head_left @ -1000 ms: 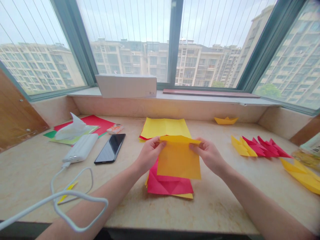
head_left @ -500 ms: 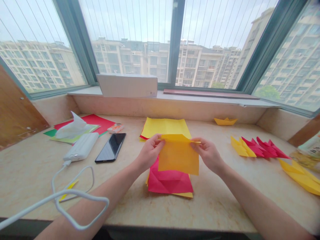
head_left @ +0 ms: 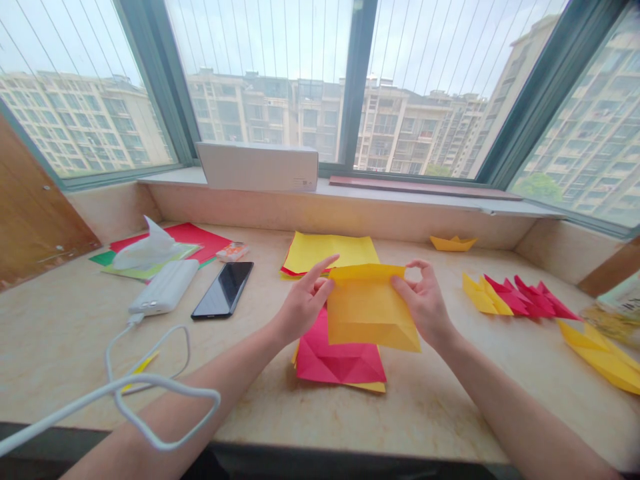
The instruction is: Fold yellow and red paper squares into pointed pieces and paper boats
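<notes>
Worktop [head_left: 60, 333], middle — yellow sheet [head_left: 370, 307] mid-fold: right hand [head_left: 425, 303] pinches its edge; left hand [head_left: 303, 307] half open, index raised, touching it.

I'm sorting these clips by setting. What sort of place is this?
Likely a flat's bay-window counter: windows facing apartment blocks, a phone and power bank, a folded paper boat.

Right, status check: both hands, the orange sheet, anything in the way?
Right hand pinches orange sheet by right edge, off the desk. Left hand at left edge, index raised, grip unclear. Red folded paper lies beneath.
</notes>
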Demonstrator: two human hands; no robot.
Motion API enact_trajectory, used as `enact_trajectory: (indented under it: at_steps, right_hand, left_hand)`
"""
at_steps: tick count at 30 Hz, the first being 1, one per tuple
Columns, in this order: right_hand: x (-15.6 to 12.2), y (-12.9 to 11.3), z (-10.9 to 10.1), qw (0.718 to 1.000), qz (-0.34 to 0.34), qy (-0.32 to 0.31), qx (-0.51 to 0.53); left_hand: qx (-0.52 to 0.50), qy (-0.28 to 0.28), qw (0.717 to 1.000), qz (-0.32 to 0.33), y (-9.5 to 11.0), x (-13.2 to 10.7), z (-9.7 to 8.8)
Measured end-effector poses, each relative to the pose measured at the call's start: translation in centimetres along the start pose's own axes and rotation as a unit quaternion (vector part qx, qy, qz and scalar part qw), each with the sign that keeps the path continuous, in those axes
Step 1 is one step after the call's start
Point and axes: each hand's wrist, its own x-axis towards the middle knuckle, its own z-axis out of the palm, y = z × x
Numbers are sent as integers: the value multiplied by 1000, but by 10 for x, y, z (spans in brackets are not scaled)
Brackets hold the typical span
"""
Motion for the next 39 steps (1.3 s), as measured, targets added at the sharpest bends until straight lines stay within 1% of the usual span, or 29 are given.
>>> enact_trajectory:
  at_steps: [4, 6, 9, 11, 15, 18, 22, 28, 30, 32, 34, 37, 39]
  right_hand:
    - [-1, -1, 0, 1000, -12, 24, -15]
    - [-2, 0, -1, 999, -24, 30, -31]
    - [-1, 3, -4, 998, -40, 19, -41]
    - [0, 5, -7, 997, -43, 4, -57]
    - [4, 6, -9, 994, -42, -32, -94]
    - [7, 9, -9, 996, -25, -56, -63]
    - [11, 14, -11, 998, -16, -44, -41]
    - [15, 9, -16, 997, -39, -26, -65]
    - [15, 8, -16, 996, -45, -25, -72]
    - [15, 10, -17, 994, -51, -24, -90]
    - [14, 13, -18, 990, -65, -26, -122]
    - [14, 15, -20, 978, -105, -27, -178]
    - [14, 14, -21, 965, -143, -20, -217]
  left_hand:
    - [28, 13, 999, 33, 0, -2, 0]
    - [63, 12, 997, 46, 2, -3, -1]
    - [120, 11, 990, 69, 4, -5, -2]
    - [128, 16, 990, 65, 3, -4, -2]
    - [86, 27, 996, 17, -4, -1, -2]
    - [55, 49, 997, -3, -10, 3, -2]
    - [30, 58, 997, -30, -9, 7, -2]
    - [-62, 55, 996, -29, -3, 9, -2]
    - [-68, 53, 996, -30, -2, 10, -3]
    - [-39, 58, 997, -23, -2, 10, -4]
    - [10, 71, 997, -7, -2, 9, -5]
    - [98, 87, 991, 30, 0, 7, -6]
    - [157, 89, 982, 61, 1, 5, -7]
